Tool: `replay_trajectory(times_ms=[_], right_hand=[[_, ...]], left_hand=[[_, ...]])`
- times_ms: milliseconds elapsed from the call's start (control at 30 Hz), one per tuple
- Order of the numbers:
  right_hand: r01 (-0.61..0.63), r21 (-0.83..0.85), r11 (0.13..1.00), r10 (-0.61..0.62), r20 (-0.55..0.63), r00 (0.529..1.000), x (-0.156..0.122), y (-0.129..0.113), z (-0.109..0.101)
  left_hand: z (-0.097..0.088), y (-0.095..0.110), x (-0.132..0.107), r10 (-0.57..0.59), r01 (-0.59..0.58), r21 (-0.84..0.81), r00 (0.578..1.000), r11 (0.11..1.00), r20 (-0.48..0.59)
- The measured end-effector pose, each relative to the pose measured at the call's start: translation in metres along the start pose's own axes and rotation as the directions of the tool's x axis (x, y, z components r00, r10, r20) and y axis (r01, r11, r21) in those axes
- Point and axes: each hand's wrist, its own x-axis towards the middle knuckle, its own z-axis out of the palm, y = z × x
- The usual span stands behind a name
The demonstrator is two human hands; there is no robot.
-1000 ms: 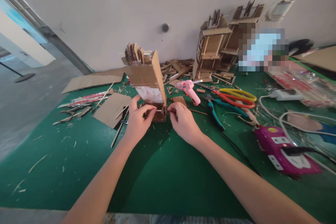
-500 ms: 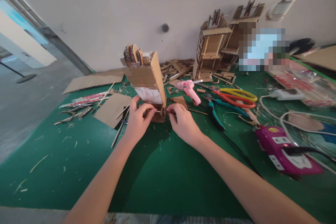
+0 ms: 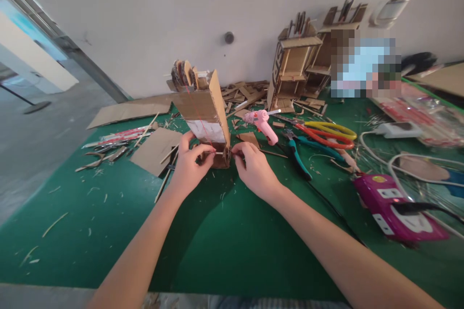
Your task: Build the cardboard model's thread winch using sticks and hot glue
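Note:
A tall cardboard model [image 3: 218, 101] stands upright on the green table, with rounded cardboard pieces on its top and a white paper panel on its front. A red string [image 3: 203, 128] runs down its front to the fingertips of my left hand [image 3: 194, 161], which pinch it beside a thin white stick [image 3: 219, 153] across the model's base. At the base's right side, my right hand [image 3: 253, 169] has thumb and forefinger closed by the stick's outer end; the small part between them is hidden.
Right of the model lie a pink glue gun [image 3: 264, 125], teal-handled pliers [image 3: 299, 159], orange-handled scissors [image 3: 326, 137] and a purple power strip [image 3: 398, 207] with cables. Two cardboard structures [image 3: 297, 67] stand by the wall. Cardboard sheets [image 3: 155, 149] and scraps lie left and behind.
The red string's lower end has shifted slightly right at my left fingertips. Both hands stay in nearly the same place at the model's base.

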Motion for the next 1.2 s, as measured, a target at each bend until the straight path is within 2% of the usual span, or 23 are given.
replay_trajectory(times_ms=[233,400,633,967,1200], right_hand=[[-0.004,-0.008,1.000,0.004,0.006,1.000,0.001,-0.001,0.000],[-0.007,-0.021,1.000,0.007,0.011,1.000,0.002,0.001,-0.001],[-0.006,-0.024,1.000,0.006,0.015,1.000,0.002,0.003,-0.002],[-0.010,-0.023,1.000,0.010,0.007,1.000,0.003,0.003,-0.001],[-0.023,-0.025,0.999,0.023,0.020,1.000,0.003,0.004,-0.001]], left_hand=[[0.000,0.004,0.002,-0.043,0.042,0.057,0.999,0.997,0.019],[-0.002,0.002,0.002,-0.025,0.020,0.131,0.999,0.991,0.039],[0.000,-0.002,-0.003,0.000,-0.005,0.127,0.999,0.992,0.043],[0.007,0.000,-0.002,0.000,-0.004,0.201,1.000,0.980,0.022],[0.004,-0.003,-0.003,0.002,-0.009,0.196,1.000,0.981,0.031]])
